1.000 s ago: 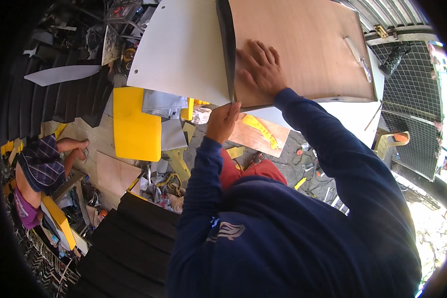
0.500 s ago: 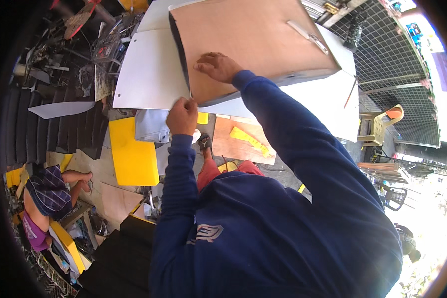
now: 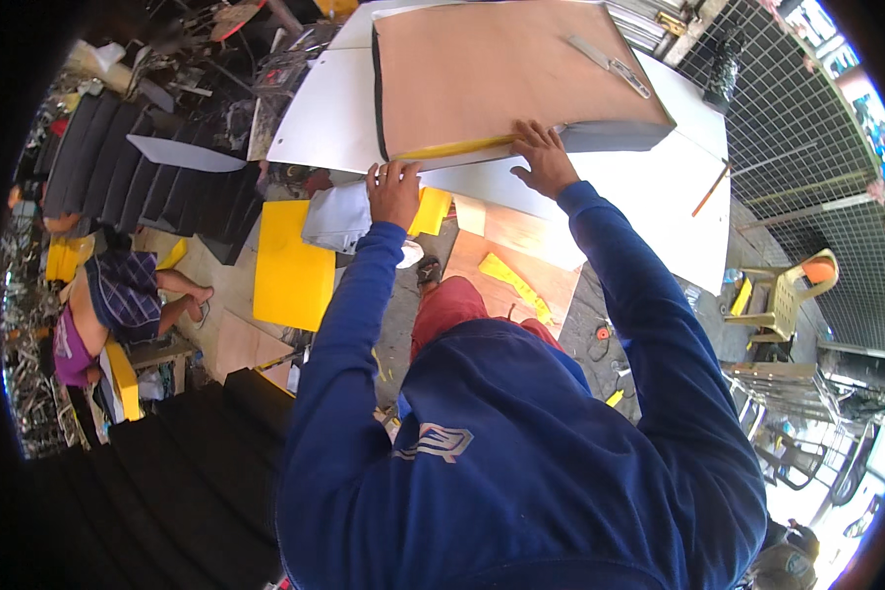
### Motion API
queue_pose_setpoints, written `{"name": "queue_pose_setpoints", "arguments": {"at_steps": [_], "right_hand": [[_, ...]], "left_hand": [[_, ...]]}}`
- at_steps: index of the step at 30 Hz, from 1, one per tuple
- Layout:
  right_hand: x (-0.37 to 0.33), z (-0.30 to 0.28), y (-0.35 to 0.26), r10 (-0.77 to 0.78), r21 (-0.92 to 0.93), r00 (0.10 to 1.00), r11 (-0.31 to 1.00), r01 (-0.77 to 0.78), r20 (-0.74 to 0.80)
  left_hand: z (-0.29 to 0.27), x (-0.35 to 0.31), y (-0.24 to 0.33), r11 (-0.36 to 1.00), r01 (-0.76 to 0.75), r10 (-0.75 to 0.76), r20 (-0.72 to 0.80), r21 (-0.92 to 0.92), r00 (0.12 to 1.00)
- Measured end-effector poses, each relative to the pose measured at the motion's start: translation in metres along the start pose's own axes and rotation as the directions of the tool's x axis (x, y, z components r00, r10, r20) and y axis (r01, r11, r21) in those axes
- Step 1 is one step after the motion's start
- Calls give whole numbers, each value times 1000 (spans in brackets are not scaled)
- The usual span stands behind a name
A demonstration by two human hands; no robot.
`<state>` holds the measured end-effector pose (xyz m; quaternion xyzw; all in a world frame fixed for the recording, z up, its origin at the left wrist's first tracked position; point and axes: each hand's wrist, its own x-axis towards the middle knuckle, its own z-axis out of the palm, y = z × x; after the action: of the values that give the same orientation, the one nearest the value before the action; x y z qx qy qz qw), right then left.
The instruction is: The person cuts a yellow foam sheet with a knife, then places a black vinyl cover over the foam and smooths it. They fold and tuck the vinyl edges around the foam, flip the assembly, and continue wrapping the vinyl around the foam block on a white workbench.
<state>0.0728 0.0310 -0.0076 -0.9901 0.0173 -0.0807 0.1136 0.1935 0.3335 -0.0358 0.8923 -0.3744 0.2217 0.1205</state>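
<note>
A padded panel with a bare brown board on top lies on a white-topped table. Along its near edge a strip of yellow foam shows, with grey covering material pulled away from it. My left hand is closed on the edge of that material by the near left corner. On the near edge, further right, rests my right hand, its fingers spread over the board and its thumb apart. A cutter knife lies on the board's right side, away from both hands.
The white table holds a brown stick at right. Below stand a yellow panel and plywood bearing a yellow piece. Black padded panels lean at left; a person sits below them. A beige chair stands right.
My right hand has moved from flat on the board to its near edge. The yellow foam strip now shows there. My left hand's fingers have shifted from a fist onto the material's edge.
</note>
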Motion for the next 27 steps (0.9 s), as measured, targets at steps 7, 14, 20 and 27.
{"name": "queue_pose_setpoints", "arguments": {"at_steps": [7, 14, 20, 27], "right_hand": [[11, -13, -1, 35, 13, 998, 999, -36, 59], [8, -12, 3, 9, -50, 1000, 999, -9, -3], [42, -39, 30, -102, -42, 993, 994, 104, 53], [91, -63, 52, -150, -6, 953, 988, 157, 263]], "left_hand": [[-13, 2, 11, 994, 89, -93, -62, -55, 994], [-17, 19, 15, 999, -29, 26, -93, -30, 995], [0, 83, 29, 915, -270, 291, 27, -299, 956], [30, 129, 34, 865, -395, 446, 112, -311, 888]]}}
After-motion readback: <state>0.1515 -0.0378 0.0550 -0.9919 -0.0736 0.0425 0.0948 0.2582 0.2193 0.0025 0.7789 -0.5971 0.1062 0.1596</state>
